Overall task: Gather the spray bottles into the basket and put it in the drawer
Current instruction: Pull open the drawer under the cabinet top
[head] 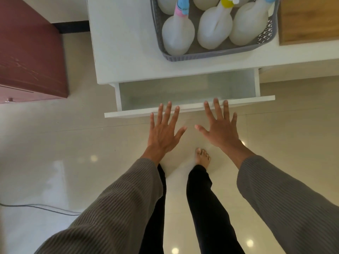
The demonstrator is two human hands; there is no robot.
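Note:
A grey woven basket (205, 56) stands on the white cabinet top (121, 43) and holds several white spray bottles (178, 36) lying with their bases toward me. Below it a white drawer (185, 88) is pulled out and shows nothing inside. My left hand (163, 131) and my right hand (220, 125) hover flat, fingers spread, just in front of the drawer's front panel (128, 113). The fingertips overlap the panel's edge. Neither hand holds anything.
A dark red cabinet (31, 52) stands at the left. A wooden board (308, 21) lies on the top at the right of the basket. Glossy floor tiles (73, 162) lie below, with my legs and a bare foot (202, 158). A cable (40, 208) crosses the floor at lower left.

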